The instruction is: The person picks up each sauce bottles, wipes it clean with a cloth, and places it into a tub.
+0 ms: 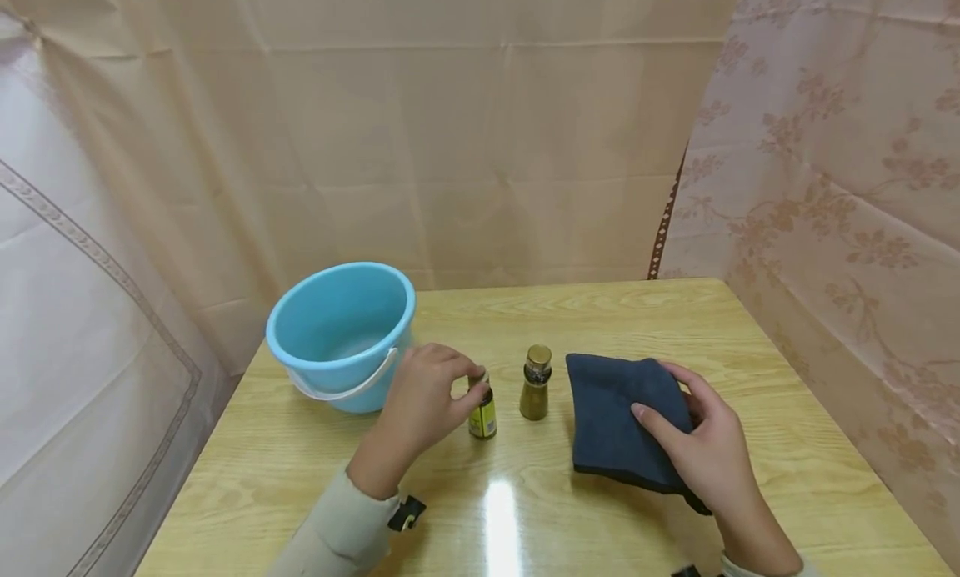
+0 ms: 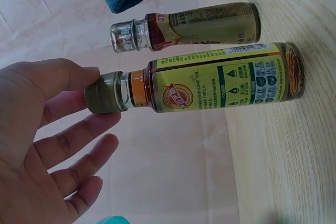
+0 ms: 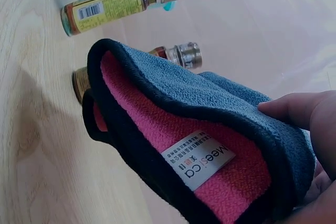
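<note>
- Pinching the dark cap of the yellow-labelled bottle [image 1: 483,410] between thumb and fingertips, our left hand [image 1: 422,402] sits on top of it; the left wrist view shows the thumb and a finger against the cap, the other fingers loosely spread.
- Farthest left we see the blue bucket [image 1: 341,331] with its white handle, standing on the wooden table [image 1: 525,510] just behind that hand.
- That bottle stands upright on the table, just right of the bucket.
- Beside it, a little apart, stands a second bottle [image 1: 536,383] with a brown label (its top looks golden from the head view, clear in the wrist views, so we cannot say which).
- Right of the bottles lies the dark blue cloth [image 1: 615,418], folded, with a pink inner face and a white tag showing in the right wrist view.
- Our right hand [image 1: 705,448] grips the cloth's right edge, thumb on top, fingers curled beneath.
</note>
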A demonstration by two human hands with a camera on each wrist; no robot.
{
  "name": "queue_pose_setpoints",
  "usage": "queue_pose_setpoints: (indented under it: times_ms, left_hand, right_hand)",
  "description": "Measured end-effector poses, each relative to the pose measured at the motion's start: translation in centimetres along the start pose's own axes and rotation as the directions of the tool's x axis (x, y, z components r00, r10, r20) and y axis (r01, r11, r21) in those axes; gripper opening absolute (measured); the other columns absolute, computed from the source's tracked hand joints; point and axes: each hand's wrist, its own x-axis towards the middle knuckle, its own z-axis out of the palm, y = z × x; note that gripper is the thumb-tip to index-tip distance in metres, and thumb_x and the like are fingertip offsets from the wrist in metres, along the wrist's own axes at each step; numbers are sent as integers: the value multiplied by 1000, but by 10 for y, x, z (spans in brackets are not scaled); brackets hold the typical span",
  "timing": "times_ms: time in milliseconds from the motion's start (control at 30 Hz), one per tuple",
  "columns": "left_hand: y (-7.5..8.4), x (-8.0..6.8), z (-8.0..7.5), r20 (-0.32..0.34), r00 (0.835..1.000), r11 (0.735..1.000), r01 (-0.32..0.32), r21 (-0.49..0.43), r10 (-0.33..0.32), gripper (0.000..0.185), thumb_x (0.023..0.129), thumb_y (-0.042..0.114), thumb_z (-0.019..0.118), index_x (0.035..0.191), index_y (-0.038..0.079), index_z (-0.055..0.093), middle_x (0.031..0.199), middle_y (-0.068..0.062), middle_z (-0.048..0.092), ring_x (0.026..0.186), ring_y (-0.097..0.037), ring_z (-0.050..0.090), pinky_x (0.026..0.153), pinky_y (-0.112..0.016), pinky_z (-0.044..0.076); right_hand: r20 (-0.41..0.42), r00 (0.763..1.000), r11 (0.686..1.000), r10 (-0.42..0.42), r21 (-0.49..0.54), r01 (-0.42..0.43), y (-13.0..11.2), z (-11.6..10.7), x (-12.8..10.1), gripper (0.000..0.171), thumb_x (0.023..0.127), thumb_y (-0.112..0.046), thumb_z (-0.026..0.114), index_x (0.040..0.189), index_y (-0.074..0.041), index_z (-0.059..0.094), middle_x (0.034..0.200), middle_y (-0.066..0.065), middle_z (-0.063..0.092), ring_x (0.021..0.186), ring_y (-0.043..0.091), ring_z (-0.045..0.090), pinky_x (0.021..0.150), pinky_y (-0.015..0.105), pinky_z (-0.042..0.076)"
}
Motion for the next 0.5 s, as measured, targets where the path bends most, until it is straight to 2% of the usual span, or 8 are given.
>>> queue_pose_setpoints:
  times_ms: [300, 500]
  left_hand:
    - [7, -3, -4, 34, 997, 994, -69, -82, 72, 7, 89, 30, 82, 94, 25, 82, 94, 10, 77, 97, -14, 69, 87, -41, 51]
    - [11, -6, -7, 80, 994, 991, -65, -115, 74, 5, 90, 29, 80, 93, 25, 81, 95, 11, 77, 100, -14, 68, 91, -42, 51]
  right_hand:
    - [-18, 1000, 1000, -4, -3, 4, -3, 6, -7, 65, 90, -30, 83, 149, -28, 54, 121, 13, 71, 88, 4, 71, 69, 26, 59]
    - [24, 999, 998, -43, 44, 42, -5, 19, -14, 63, 90, -26, 84, 146, -29, 56, 115, 13, 72, 88, 9, 72, 69, 28, 60]
